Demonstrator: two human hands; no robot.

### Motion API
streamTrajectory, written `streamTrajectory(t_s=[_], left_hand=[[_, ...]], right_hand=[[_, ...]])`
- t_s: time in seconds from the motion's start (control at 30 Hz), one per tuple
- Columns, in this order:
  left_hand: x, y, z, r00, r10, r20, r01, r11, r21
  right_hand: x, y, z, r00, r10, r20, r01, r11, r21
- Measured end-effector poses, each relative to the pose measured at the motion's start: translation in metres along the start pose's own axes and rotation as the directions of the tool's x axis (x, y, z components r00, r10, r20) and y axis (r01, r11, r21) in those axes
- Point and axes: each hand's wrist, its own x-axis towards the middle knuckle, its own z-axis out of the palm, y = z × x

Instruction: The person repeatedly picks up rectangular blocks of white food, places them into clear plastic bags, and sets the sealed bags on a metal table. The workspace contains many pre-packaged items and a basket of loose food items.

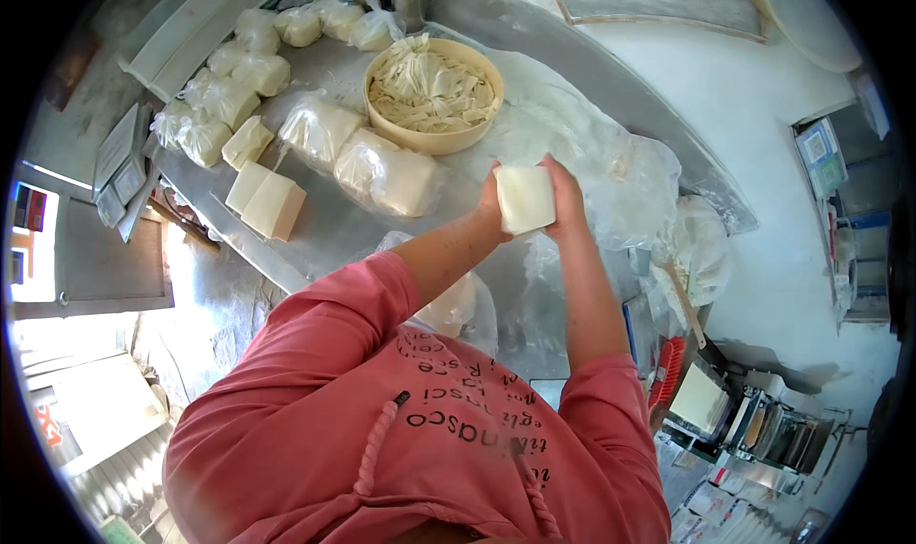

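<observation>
A squarish pale stack (526, 199), which looks like dough wrappers, is held upright between my two hands above the metal worktable. My left hand (491, 204) grips its left side, and my right hand (567, 199) presses on the right side. Left of them, two plastic bags of similar pale stacks (390, 175) lie on the table. Unwrapped stacks (268, 199) stand farther left, near the table's edge. Beyond my hands is a round cream tub (483, 132) heaped with flat dough strips (433, 89).
Several tied plastic bags of pale dough (222, 96) line the table's far left. A floury plastic sheet (580, 129) covers its right part. A scale (125, 179) stands past the left edge. On the right are a red brush (667, 368) and a roller machine (769, 426).
</observation>
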Motion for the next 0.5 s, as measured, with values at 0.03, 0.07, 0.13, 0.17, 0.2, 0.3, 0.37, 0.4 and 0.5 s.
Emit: streamTrajectory(t_s=[0.03, 0.07, 0.13, 0.17, 0.2, 0.3, 0.37, 0.4, 0.5], left_hand=[[0.001, -0.004, 0.005, 0.998, -0.032, -0.058, 0.032, 0.999, -0.01], [0.007, -0.006, 0.013, 0.992, -0.065, -0.112, 0.064, 0.998, -0.011], [0.01, 0.0, 0.006, 0.988, -0.043, -0.145, 0.039, 0.999, -0.026], [0.013, -0.002, 0.004, 0.996, -0.032, -0.088, 0.031, 0.999, -0.018], [0.013, -0.006, -0.005, 0.999, -0.02, -0.045, 0.019, 1.0, -0.02], [0.016, -0.015, 0.002, 0.986, 0.005, -0.167, 0.001, 0.999, 0.039], [0.022, -0.011, 0.011, 0.943, 0.055, -0.328, -0.025, 0.995, 0.093], [0.036, -0.009, -0.011, 0.994, 0.076, -0.077, -0.07, 0.994, 0.08], [0.055, -0.013, -0.024, 0.989, 0.144, -0.014, -0.132, 0.94, 0.314]], right_hand=[[0.004, 0.011, -0.01, 0.993, -0.069, -0.097, 0.012, 0.872, -0.49], [0.013, 0.021, -0.021, 0.972, -0.177, -0.156, -0.041, 0.526, -0.85], [-0.007, -0.013, 0.019, 0.957, -0.137, -0.257, -0.234, 0.162, -0.959], [-0.006, -0.016, 0.011, 0.973, -0.093, -0.212, -0.121, 0.575, -0.809], [-0.006, -0.009, 0.0, 0.988, -0.063, -0.142, -0.013, 0.874, -0.486], [0.002, 0.006, -0.008, 0.962, -0.222, -0.158, 0.082, 0.79, -0.608], [0.0, -0.017, 0.01, 0.929, -0.186, -0.319, -0.249, 0.322, -0.913], [-0.009, -0.028, 0.019, 0.943, -0.2, -0.267, -0.077, 0.65, -0.756], [0.008, 0.003, -0.02, 0.948, -0.136, -0.287, 0.164, 0.984, 0.076]])
